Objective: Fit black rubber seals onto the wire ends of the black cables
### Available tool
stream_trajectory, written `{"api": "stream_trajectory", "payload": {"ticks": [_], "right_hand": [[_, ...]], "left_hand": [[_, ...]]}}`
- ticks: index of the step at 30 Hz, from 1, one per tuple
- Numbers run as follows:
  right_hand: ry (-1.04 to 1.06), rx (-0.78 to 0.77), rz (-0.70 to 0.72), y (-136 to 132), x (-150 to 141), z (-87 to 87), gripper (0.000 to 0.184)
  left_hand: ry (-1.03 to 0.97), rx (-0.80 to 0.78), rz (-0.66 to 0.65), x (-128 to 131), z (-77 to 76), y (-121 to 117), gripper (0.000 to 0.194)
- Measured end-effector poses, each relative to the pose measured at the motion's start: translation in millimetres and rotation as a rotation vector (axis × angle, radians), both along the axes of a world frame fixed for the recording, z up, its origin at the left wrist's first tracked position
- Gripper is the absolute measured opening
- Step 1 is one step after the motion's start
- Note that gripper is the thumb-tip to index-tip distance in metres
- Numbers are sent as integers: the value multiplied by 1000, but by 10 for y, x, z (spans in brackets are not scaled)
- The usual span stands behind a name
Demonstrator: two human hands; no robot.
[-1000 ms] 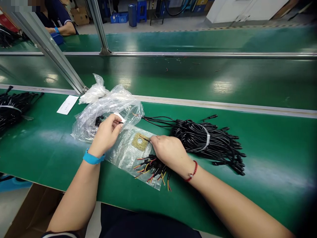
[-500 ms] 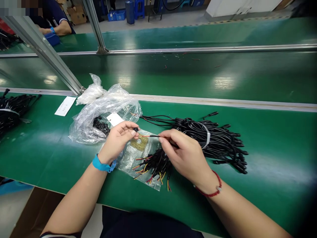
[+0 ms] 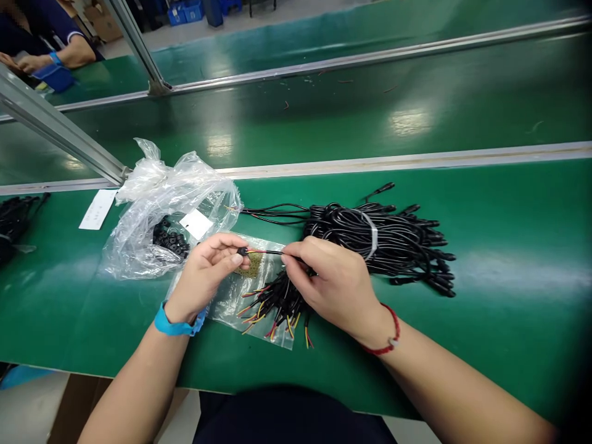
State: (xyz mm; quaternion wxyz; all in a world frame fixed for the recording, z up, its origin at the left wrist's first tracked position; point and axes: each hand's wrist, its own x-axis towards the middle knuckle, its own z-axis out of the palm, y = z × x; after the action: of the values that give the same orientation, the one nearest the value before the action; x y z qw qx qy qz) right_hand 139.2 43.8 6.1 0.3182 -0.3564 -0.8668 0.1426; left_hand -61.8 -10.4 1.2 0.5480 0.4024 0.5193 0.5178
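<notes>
My left hand (image 3: 208, 268) pinches a small black rubber grommet (image 3: 242, 251) between thumb and fingertips. My right hand (image 3: 333, 277) is closed on a black cable (image 3: 274, 252), its thin red and yellow wires pointing left. Those wire ends meet the grommet; whether they pass through it I cannot tell. Below the hands, several cable ends (image 3: 277, 299) with red and yellow wires fan out over a flat clear bag (image 3: 226, 305). A yellowish sponge (image 3: 251, 267) lies on that bag, partly behind my left fingers.
A tied bundle of black cables (image 3: 333, 223) lies right of centre. An open plastic bag (image 3: 134, 237) holds loose black grommets (image 3: 170, 240) and a white card (image 3: 197, 224). A metal post (image 3: 60, 129) rises at left. Across the bench, a person's forearm (image 3: 76, 52) rests by a blue bin (image 3: 54, 77).
The wire ends and the grommet have come together; before, a gap lay between them. The whole view has tilted and shifted, so the bench sits further left in it.
</notes>
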Motion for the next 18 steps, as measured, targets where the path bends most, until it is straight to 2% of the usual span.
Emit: {"api": "stream_trajectory", "payload": {"ticks": [5,9,13,18], "right_hand": [[-46,41,-6,1,-3,-4,22],[-122,109,8,7,5,5,27],[-161,184,56,5,14,12,30],[-183,225,112,0,20,17,27]], "left_hand": [[25,20,-14,-20,13,-10,16],[120,15,1,-28,33,-11,16],[229,16,25,-21,53,1,16],[262,25,28,-16,51,10,15]]}}
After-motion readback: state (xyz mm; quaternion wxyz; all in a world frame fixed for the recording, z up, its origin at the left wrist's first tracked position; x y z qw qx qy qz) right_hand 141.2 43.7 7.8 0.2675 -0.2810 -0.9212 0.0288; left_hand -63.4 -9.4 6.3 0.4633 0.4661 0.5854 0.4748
